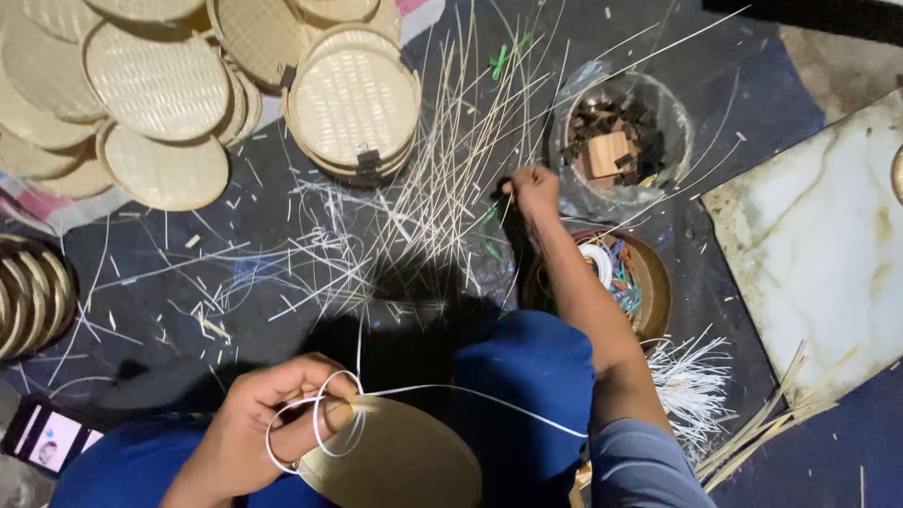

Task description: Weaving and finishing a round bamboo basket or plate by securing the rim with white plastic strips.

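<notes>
My left hand [273,414] grips the rim of a round woven bamboo disc [404,466] held over my lap, with a looped thin white strip [315,423] wound around the fingers. The strip runs right towards my other arm. My right hand [532,188] is stretched forward, fingers closed on the near ends of a fan of thin bamboo strips [442,179] lying on the dark floor mat [188,273].
Stacks of round woven discs [155,89] and a lidded woven tray [353,108] lie at the far left. A clear bag of brown pieces [616,136] and a bowl of coloured bits [649,282] sit right. Also visible: a phone [47,437] at bottom left and a marble slab [818,245] at right.
</notes>
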